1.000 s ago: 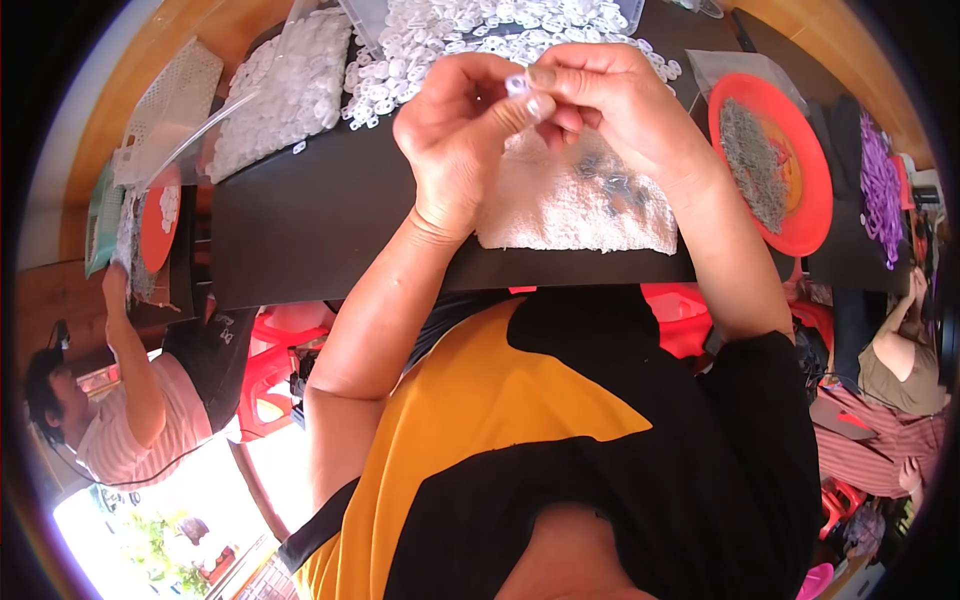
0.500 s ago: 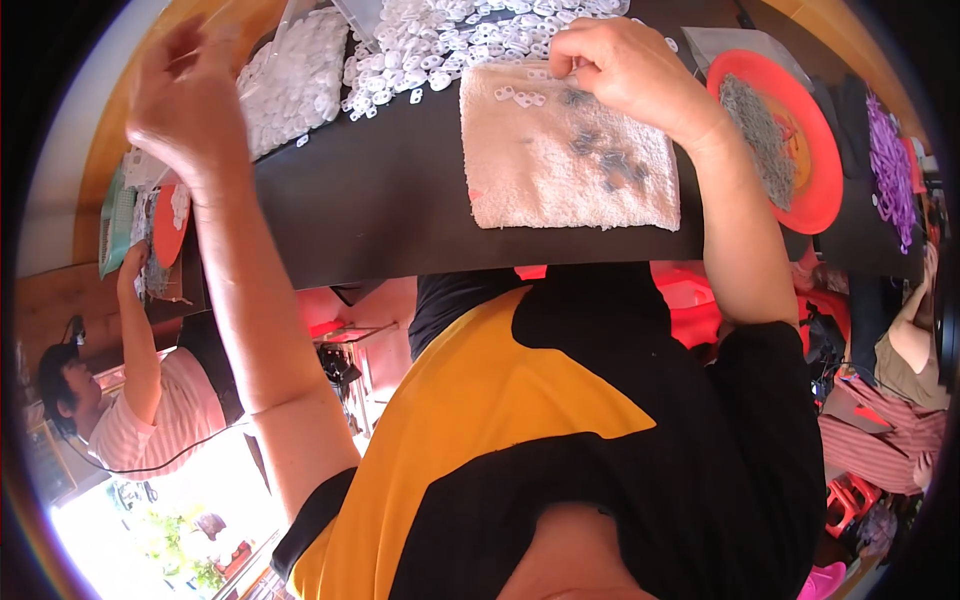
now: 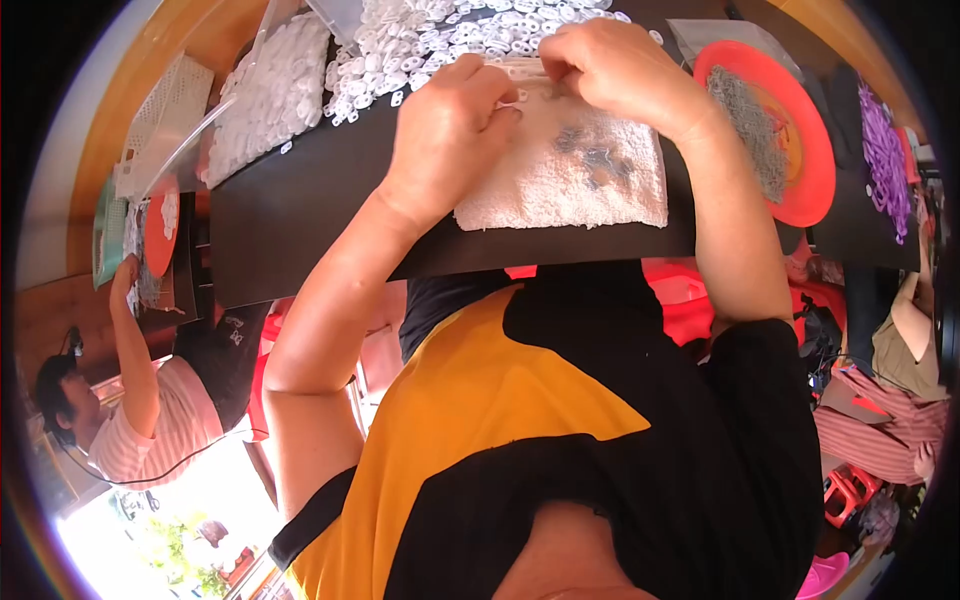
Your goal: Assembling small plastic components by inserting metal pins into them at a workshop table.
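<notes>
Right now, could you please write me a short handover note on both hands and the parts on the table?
Left hand: over the far edge of the white towel, fingers pinched on a small white plastic piece; whether it grips it I cannot tell.
Right hand: close beside the left hand, fingertips on the same small piece.
Parts: a heap of white plastic pieces lies just beyond the hands; a few small grey metal bits rest on the towel; an orange plate with grey mesh sits to the right.
Done: cannot tell how many pieces are finished.
Left: a large heap remains.
</notes>
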`<state>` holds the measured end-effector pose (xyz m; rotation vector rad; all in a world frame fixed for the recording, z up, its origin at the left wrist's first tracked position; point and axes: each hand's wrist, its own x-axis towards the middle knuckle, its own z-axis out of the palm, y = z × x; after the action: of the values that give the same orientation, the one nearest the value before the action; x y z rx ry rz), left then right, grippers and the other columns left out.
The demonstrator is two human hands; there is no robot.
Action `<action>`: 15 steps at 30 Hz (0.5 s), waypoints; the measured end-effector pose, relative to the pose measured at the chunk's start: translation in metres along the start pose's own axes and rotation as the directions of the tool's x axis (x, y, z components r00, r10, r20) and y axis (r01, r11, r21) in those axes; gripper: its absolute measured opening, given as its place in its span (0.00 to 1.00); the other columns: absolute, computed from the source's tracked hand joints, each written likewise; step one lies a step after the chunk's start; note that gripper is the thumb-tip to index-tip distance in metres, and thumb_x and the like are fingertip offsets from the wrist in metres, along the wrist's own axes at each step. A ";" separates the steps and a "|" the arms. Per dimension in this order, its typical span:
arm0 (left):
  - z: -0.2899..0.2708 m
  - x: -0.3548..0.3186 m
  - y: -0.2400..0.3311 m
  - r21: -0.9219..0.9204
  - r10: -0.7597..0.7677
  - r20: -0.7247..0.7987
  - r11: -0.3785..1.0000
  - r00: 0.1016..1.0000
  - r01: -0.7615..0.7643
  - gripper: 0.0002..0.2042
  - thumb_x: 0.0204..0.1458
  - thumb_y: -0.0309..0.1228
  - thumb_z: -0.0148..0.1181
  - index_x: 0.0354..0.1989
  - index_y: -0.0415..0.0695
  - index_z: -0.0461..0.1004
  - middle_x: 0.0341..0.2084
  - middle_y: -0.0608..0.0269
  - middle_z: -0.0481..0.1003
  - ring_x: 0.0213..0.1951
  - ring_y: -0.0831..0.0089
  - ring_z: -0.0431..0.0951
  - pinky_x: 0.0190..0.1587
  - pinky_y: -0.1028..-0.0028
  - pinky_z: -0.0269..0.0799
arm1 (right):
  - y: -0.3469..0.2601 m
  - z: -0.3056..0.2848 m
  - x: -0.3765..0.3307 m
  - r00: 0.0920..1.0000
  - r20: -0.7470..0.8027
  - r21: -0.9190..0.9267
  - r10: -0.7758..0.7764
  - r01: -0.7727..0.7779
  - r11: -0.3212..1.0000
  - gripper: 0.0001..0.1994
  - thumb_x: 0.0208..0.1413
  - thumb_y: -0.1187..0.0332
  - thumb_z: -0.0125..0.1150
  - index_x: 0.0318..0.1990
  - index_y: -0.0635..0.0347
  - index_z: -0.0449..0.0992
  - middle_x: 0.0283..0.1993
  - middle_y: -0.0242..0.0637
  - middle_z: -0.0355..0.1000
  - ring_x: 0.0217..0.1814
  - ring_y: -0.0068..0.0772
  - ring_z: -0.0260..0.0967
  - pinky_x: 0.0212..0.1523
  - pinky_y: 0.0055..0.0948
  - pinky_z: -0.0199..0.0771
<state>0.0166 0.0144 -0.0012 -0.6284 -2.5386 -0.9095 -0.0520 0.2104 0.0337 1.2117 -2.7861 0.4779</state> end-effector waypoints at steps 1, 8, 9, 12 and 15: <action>-0.005 -0.003 0.004 -0.049 -0.041 0.029 0.998 0.999 0.042 0.03 0.45 0.26 0.62 0.28 0.42 0.75 0.27 0.58 0.72 0.30 0.57 0.76 0.33 0.63 0.72 | 0.005 -0.001 -0.002 1.000 -0.009 0.005 -0.008 0.008 1.000 0.05 0.44 0.73 0.59 0.30 0.62 0.75 0.26 0.42 0.73 0.33 0.44 0.72 0.35 0.36 0.70; -0.010 -0.021 -0.005 -0.060 -0.111 0.187 0.990 0.976 0.125 0.04 0.46 0.25 0.62 0.31 0.43 0.75 0.28 0.59 0.72 0.30 0.57 0.75 0.33 0.66 0.72 | -0.019 -0.018 -0.006 1.000 0.023 0.158 0.012 -0.015 0.987 0.07 0.46 0.76 0.54 0.31 0.64 0.78 0.31 0.53 0.75 0.37 0.52 0.75 0.38 0.43 0.71; -0.009 -0.021 -0.004 -0.022 -0.096 0.177 0.995 0.979 0.102 0.05 0.45 0.25 0.62 0.31 0.43 0.75 0.29 0.59 0.72 0.30 0.57 0.75 0.34 0.66 0.72 | -0.018 -0.016 -0.007 1.000 -0.013 0.180 -0.016 0.018 0.984 0.06 0.46 0.75 0.54 0.30 0.64 0.78 0.31 0.52 0.76 0.37 0.51 0.75 0.38 0.42 0.71; -0.006 -0.020 -0.001 0.096 -0.028 0.151 0.995 0.988 0.014 0.04 0.45 0.26 0.63 0.30 0.42 0.75 0.29 0.58 0.73 0.30 0.56 0.75 0.34 0.66 0.72 | -0.025 -0.017 -0.007 0.999 -0.034 0.189 -0.019 0.025 0.982 0.07 0.48 0.75 0.53 0.30 0.64 0.78 0.31 0.51 0.76 0.36 0.51 0.75 0.38 0.42 0.72; -0.006 -0.023 -0.003 0.059 -0.101 0.125 0.994 0.987 0.094 0.04 0.49 0.25 0.62 0.31 0.40 0.75 0.26 0.63 0.73 0.27 0.68 0.73 0.31 0.72 0.69 | -0.026 -0.018 -0.004 0.996 -0.084 0.263 -0.039 0.060 0.963 0.06 0.48 0.74 0.56 0.31 0.64 0.78 0.30 0.51 0.75 0.36 0.49 0.75 0.39 0.40 0.73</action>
<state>0.0356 0.0017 -0.0090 -0.5677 -2.7197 -0.8569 -0.0318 0.2019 0.0566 1.2754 -2.6823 0.8990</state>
